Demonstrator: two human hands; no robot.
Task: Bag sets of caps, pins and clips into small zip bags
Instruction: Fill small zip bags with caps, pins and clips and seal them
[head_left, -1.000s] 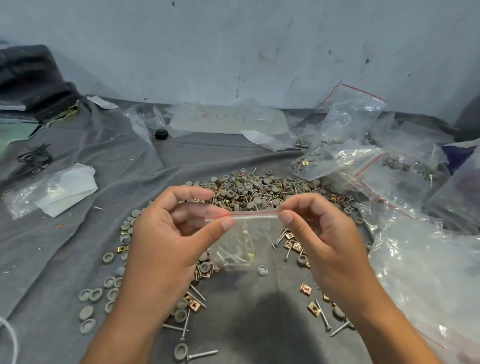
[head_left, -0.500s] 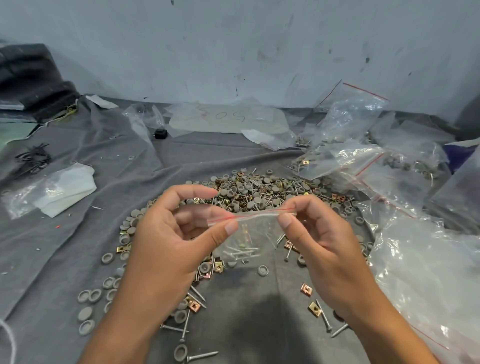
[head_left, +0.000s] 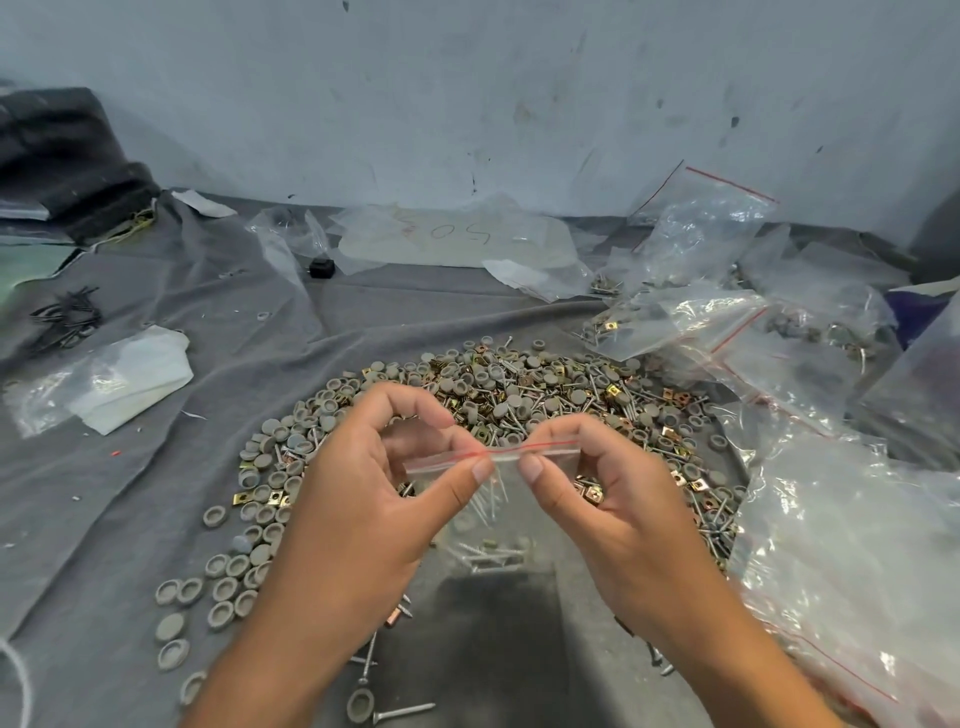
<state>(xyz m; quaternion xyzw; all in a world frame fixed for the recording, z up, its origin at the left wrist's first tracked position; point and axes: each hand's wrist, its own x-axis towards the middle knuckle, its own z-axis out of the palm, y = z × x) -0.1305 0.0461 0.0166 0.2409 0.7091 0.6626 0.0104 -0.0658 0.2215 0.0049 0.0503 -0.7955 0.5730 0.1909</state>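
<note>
A small clear zip bag with a red line along its top hangs in front of me over the grey cloth. My left hand pinches the zip strip near its middle between thumb and fingers. My right hand pinches the strip just to the right of that. Pins and a few other small parts show through the bag's lower part. Behind and around the hands lies a wide heap of grey caps, pins and brass clips.
Loose grey caps dot the cloth at lower left. Large clear plastic bags pile up on the right, some holding filled bags. A white folded bag and black clips lie at left. The wall stands behind.
Both hands have slid inward along the zip strip, so the two thumbs now sit close together near its middle. The bag hangs a little lower.
</note>
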